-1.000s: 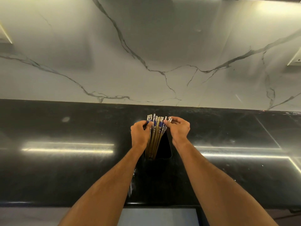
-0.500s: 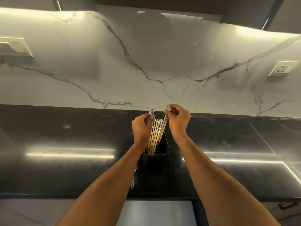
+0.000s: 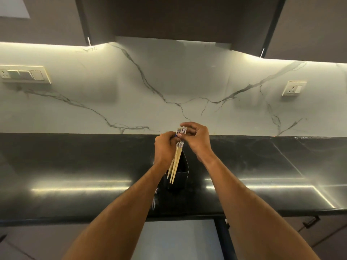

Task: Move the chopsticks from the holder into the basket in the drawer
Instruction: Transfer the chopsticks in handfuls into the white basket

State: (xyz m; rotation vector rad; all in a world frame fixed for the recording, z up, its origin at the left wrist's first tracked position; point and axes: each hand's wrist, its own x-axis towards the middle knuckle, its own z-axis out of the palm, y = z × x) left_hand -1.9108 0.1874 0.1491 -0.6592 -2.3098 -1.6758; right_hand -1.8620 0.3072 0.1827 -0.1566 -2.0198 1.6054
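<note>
Setting: a kitchen seen from the head camera, with a glossy black countertop (image 3: 75,166) running left to right below a white marble backsplash (image 3: 169,87) veined in grey, lit by strip lights under dark upper cabinets (image 3: 178,17).
Wall fittings: a switch plate (image 3: 24,74) sits at the left of the backsplash, a socket (image 3: 293,88) at the right.
Chopsticks, axis: a bundle of chopsticks (image 3: 176,160) runs nearly upright in the frame, slightly tilted, its blue-and-white patterned ends up and away, its pale wooden tips down toward the person.
Chopsticks, place: the tips hang in front of the mouth of a dark holder (image 3: 181,172) standing on the countertop; whether they still reach inside it cannot be told.
Left hand: the left hand (image 3: 165,149) is curled round the bundle from the left, just below the patterned ends, with the shafts emerging beneath its palm.
Right hand: the right hand (image 3: 197,139) meets the bundle from the right, its fingers bent over the patterned tops and its thumb against them, pinching the ends.
Hands together: both hands touch at the top of the bundle, above the holder.
Foreground: a pale panel (image 3: 178,239) shows below the counter edge, between the forearms.
</note>
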